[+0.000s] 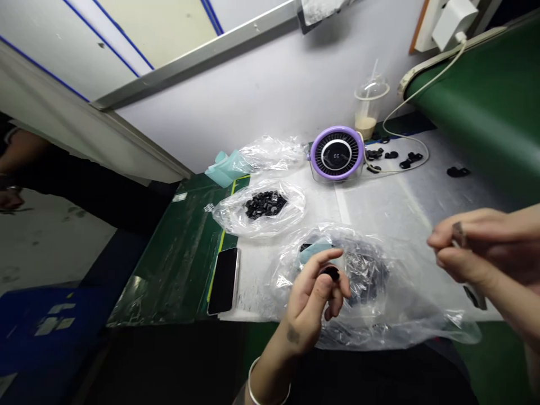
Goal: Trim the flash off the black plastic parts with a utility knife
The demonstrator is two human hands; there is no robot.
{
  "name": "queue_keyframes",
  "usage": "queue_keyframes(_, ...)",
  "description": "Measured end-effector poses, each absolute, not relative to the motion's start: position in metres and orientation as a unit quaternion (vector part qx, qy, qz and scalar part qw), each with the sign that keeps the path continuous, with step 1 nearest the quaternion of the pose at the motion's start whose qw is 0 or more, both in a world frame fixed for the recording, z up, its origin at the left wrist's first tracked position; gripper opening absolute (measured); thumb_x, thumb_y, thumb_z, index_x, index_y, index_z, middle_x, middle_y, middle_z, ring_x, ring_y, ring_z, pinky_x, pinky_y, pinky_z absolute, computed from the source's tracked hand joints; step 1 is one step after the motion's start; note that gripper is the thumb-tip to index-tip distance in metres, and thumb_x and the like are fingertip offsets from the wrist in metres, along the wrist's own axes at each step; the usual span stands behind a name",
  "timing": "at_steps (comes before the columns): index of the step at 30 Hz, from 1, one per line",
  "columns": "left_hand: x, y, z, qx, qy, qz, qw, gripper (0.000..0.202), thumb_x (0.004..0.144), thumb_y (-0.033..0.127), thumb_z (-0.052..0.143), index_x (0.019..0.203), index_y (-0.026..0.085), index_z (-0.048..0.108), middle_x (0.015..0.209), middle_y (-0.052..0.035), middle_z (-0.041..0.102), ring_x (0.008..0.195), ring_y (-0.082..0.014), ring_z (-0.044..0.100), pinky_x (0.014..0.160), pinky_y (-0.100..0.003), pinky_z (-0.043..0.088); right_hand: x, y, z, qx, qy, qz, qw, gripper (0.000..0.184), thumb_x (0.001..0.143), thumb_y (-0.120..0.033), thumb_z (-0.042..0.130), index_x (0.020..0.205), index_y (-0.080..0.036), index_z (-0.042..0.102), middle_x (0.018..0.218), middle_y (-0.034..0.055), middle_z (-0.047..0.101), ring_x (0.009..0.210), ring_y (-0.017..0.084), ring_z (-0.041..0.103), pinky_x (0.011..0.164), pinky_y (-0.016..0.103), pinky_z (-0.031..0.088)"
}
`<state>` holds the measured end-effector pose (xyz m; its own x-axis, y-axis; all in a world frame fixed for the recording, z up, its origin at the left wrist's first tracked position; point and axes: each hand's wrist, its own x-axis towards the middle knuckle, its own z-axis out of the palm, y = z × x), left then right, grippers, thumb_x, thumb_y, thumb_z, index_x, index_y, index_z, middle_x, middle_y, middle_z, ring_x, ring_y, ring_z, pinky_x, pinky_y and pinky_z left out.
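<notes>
My left hand is raised over a large clear plastic bag, its thumb and fingers closed on a small black part. Dark pieces show through the plastic beneath it, with a light-blue piece near the bag's far side. At the right, my right hand pinches a small, thin brownish piece between thumb and fingers; its kind cannot be made out. Below that hand a dark strip-like object partly shows. Farther back, a second open plastic bag holds a heap of small black parts.
A phone lies at the left. Behind stand a purple fan and a plastic cup with a straw. Loose black parts lie beside the white cable. A green conveyor belt rises at right. Another person's arm is far left.
</notes>
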<state>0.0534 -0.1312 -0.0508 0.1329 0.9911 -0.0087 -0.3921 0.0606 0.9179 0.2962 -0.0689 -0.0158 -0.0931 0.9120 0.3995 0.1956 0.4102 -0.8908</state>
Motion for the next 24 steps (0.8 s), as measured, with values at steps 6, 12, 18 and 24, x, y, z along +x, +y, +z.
queue_keyframes(6, 0.051, -0.13, -0.05, 0.396, 0.303, 0.555, 0.666, 0.029, 0.101, 0.042, 0.069, 0.103, 0.022, 0.048, 0.085, -0.0054, 0.078, 0.057, -0.0106, 0.065, 0.049, -0.017, 0.046, 0.286, -0.079, -0.021, -0.366, -0.749, 0.318, 0.451, 0.025, 0.089, -0.025, 0.08, 0.109, -0.032, 0.066, 0.101, 0.0022, 0.07, 0.094, 0.024, 0.071, 0.079, 0.035, 0.058)
queue_keyframes(12, 0.052, -0.131, -0.043, 0.42, 0.308, 0.6, 0.608, 0.02, 0.091, 0.032, 0.082, 0.096, 0.02, 0.067, 0.093, -0.0055, 0.083, 0.054, -0.011, 0.07, 0.042, -0.015, 0.05, 0.274, -0.083, -0.003, -0.271, -0.847, 0.264, 0.374, 0.02, 0.097, -0.019, 0.071, 0.11, -0.026, 0.057, 0.101, 0.0031, 0.069, 0.08, 0.016, 0.069, 0.069, 0.027, 0.055)
queue_keyframes(18, 0.06, -0.147, -0.039, 0.487, 0.398, 0.62, 0.468, 0.025, 0.101, 0.018, 0.068, 0.122, 0.028, 0.075, 0.101, -0.0039, 0.083, 0.066, -0.0099, 0.074, 0.057, -0.017, 0.061, 0.267, -0.088, 0.002, -0.251, -0.886, 0.195, 0.337, 0.006, 0.1, -0.019, 0.066, 0.1, -0.023, 0.062, 0.099, 0.004, 0.069, 0.078, 0.015, 0.065, 0.066, 0.027, 0.049)
queue_keyframes(24, 0.059, -0.151, -0.037, 0.603, 0.371, 0.619, 0.34, 0.032, 0.098, 0.002, 0.064, 0.121, 0.023, 0.073, 0.109, -0.0045, 0.082, 0.1, -0.0166, 0.078, 0.088, -0.026, 0.066, 0.257, -0.096, 0.003, -0.262, -0.901, 0.155, 0.309, 0.016, 0.103, -0.016, 0.057, 0.089, -0.022, 0.063, 0.091, 0.0057, 0.065, 0.075, 0.017, 0.054, 0.065, 0.032, 0.039)
